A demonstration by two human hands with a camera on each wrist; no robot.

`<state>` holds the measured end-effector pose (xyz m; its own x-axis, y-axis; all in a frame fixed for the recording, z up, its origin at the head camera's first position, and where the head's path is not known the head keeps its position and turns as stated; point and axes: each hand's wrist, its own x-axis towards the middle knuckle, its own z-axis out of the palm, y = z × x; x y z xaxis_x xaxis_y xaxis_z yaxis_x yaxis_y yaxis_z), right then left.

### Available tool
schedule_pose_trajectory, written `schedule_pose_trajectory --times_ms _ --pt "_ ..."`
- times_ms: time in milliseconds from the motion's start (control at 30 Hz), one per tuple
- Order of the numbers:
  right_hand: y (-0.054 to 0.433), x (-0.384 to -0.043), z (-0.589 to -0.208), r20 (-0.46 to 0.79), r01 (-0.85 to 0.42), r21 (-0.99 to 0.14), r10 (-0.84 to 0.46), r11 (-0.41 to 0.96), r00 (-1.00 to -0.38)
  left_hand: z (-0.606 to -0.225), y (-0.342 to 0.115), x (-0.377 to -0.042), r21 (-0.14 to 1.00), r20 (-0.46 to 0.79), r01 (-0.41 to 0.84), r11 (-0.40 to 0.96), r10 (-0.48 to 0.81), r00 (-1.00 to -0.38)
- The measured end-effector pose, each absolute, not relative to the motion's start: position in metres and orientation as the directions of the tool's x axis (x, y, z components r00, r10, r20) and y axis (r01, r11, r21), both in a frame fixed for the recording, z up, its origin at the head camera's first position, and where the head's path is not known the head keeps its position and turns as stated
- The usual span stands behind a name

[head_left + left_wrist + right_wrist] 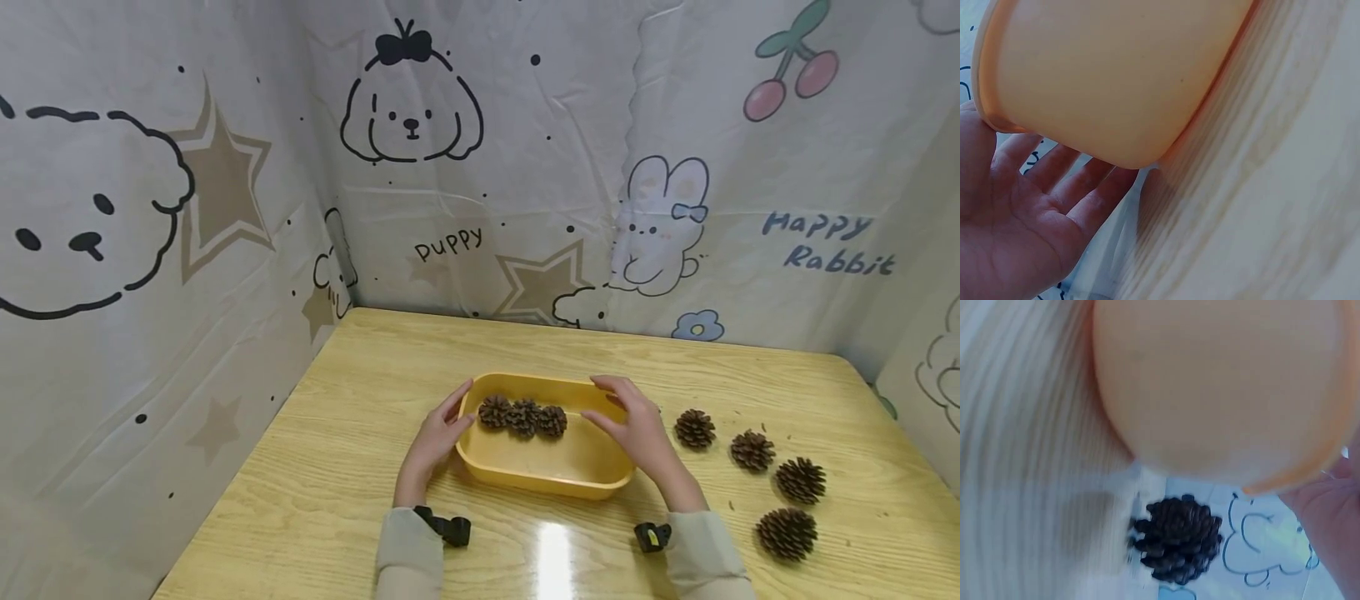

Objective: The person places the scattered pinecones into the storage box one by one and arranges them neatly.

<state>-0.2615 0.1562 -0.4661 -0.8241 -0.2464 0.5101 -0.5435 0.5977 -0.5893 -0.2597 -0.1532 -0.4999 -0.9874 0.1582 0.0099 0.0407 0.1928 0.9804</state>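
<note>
Three pinecones (523, 419) could slide if left grip (435, 437) and right grip (642, 427), both half-curled holding the yellow tray (540, 458), lifted unevenly.

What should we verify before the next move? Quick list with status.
1. Box upright, open side up: ok.
2. Left hand at the box's left end: ok, thumb by the rim.
3. Right hand at the box's right end: ok, thumb over the inside.
4. Grip firm on both sides: cannot tell.
5. Pinecones inside standing below the rim: ok, three in a row toward the left.
6. Table clear to the box's right: not ok, four loose pinecones there.
</note>
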Motion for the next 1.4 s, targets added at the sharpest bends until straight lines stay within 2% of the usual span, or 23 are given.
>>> schedule_pose_trajectory --times_ms 400,667,900,1000,1167,1400 --pt "0.194 -0.252 -0.476 0.645 -0.524 -0.572 -0.048 0.631 -0.763 -0.503 -0.155 -0.26 0.978 0.014 0.046 0.206 0.155 -0.988" --pt "0.22 -0.249 -0.483 0.619 -0.416 -0.61 0.078 0.675 -0.781 -0.504 -0.154 -0.261 0.977 0.015 0.046 0.21 0.147 -0.989" --pt "0.236 -0.246 -0.488 0.608 -0.331 -0.584 0.129 0.741 -0.783 -0.505 -0.153 -0.262 0.976 0.017 0.048 0.213 0.146 -0.989" --pt "0.24 -0.244 -0.489 0.573 -0.271 -0.587 0.154 0.763 -0.805 -0.505 -0.153 -0.261 0.978 0.015 0.045 0.206 0.147 -0.989" --pt "0.246 -0.24 -0.489 0.439 -0.146 -0.6 0.172 0.786 -0.882 -0.503 -0.152 -0.261 0.981 0.008 0.037 0.192 0.15 -0.989" --pt "0.254 -0.239 -0.495 0.329 -0.094 -0.569 0.121 0.817 -0.937 -0.503 -0.152 -0.26 0.98 0.002 0.032 0.197 0.151 -0.989"
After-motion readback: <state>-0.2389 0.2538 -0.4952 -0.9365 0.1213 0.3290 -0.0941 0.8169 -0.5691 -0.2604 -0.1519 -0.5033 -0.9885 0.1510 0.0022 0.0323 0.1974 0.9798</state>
